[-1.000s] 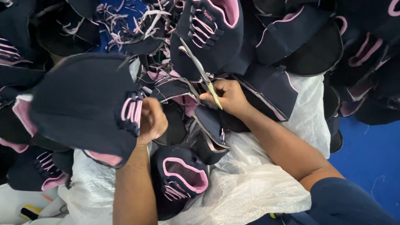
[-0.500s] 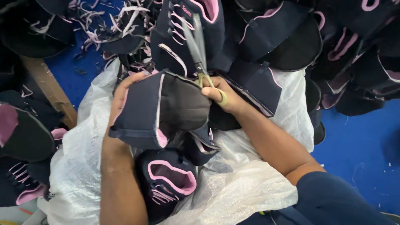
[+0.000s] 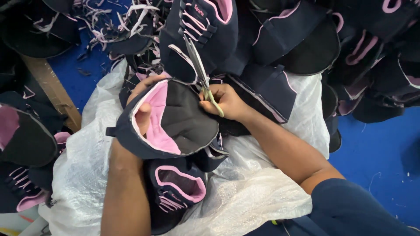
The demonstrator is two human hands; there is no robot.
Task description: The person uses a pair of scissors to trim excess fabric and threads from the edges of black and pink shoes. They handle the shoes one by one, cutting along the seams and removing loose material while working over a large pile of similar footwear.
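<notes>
I see my left hand [image 3: 146,102] gripping a navy fabric shoe upper with pink lining [image 3: 175,120] over the white plastic sheet [image 3: 245,192], while my right hand [image 3: 225,102] is closed round yellow-handled scissors [image 3: 202,76] at its upper edge.

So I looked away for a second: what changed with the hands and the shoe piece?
The left hand turned the dark shoe upper over and brought it toward the middle, so its pink and black inside now faces up. The right hand kept its grip on the scissors, now at the upper's top edge. The white plastic sheet and surrounding piles stayed.
</notes>
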